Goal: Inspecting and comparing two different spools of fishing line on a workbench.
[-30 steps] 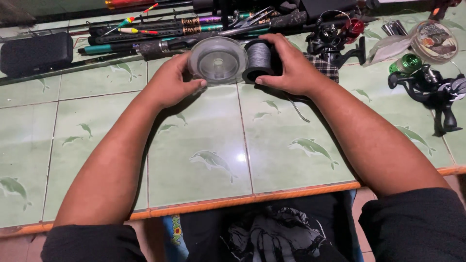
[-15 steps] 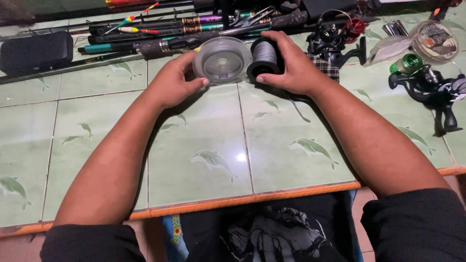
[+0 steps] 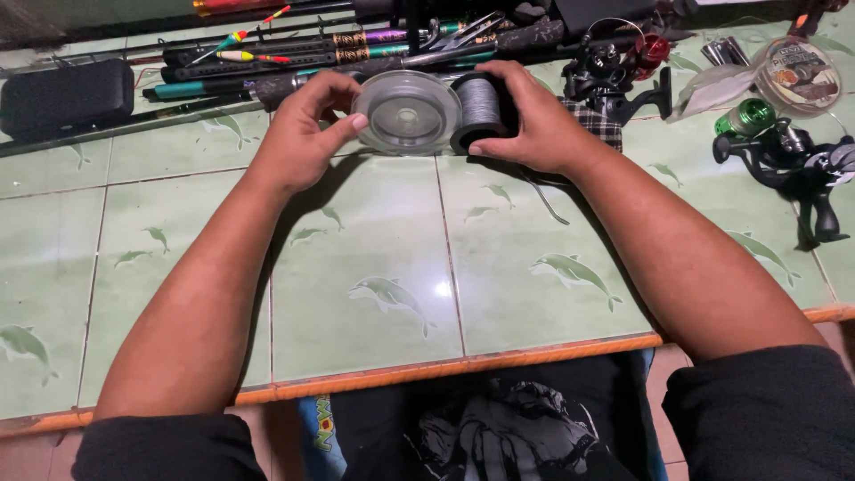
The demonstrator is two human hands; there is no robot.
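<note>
Both hands are up at the far side of the green tiled floor (image 3: 374,267), working 2 spools side by side. The left hand (image 3: 303,134) grips the clear plastic line spool (image 3: 405,111), thumb on its near rim and fingers curled over the top, the flat face turned toward the camera. The right hand (image 3: 534,120) is wrapped around the dark spool of grey line (image 3: 479,102), fingers over the top, thumb underneath. The 2 spools sit touching or very nearly so; the exact gap is hard to tell. No loose strand shows between them.

Judging by the pairing, this looks like the lining-up stage of moving line between spools. A next move would call for finding a free line end and holding both spools steady.

Behind them lies a bundle of fishing rods (image 3: 356,44), a black case (image 3: 62,93) at left, and a spinning reel with a green knob (image 3: 784,151) at right.
</note>
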